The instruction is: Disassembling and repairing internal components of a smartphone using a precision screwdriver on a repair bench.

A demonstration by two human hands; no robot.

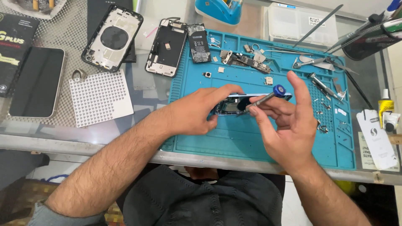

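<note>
1. At the middle of the blue work mat (251,142): right hand (289,125). Grip narrow; thumb and first fingers pinch the shaft of a small screwdriver (264,99) with a blue cap. The other fingers are spread upward and free. The tip points down-left into the phone body.
2. Left hand (201,111): grip closed over the near end of a blue phone housing (234,104), fingers on top and thumb below, holding it tilted just above the mat. Its open inside faces the driver.
3. Step in hand, as judged: work on a screw inside the housing. Whether the screw goes in or comes out cannot be told. The next move calls for a steady housing and a driver tip seated square in the screw head before any turn.
4. Behind the hands, on the mat: a logic board (247,60), loose small parts and screws, tweezers (312,62) and a further driver (322,86).
5. At the mat's far-left corner: a black battery (199,42) and a stripped frame (166,48).
6. Left on the bench (104,129): a rear housing with a round coil (112,37), a white dotted sheet (100,98), a dark-screened phone (37,81).
7. Right edge: a small yellow bottle (385,106), a white card (377,138), a tool holder (370,35).
</note>
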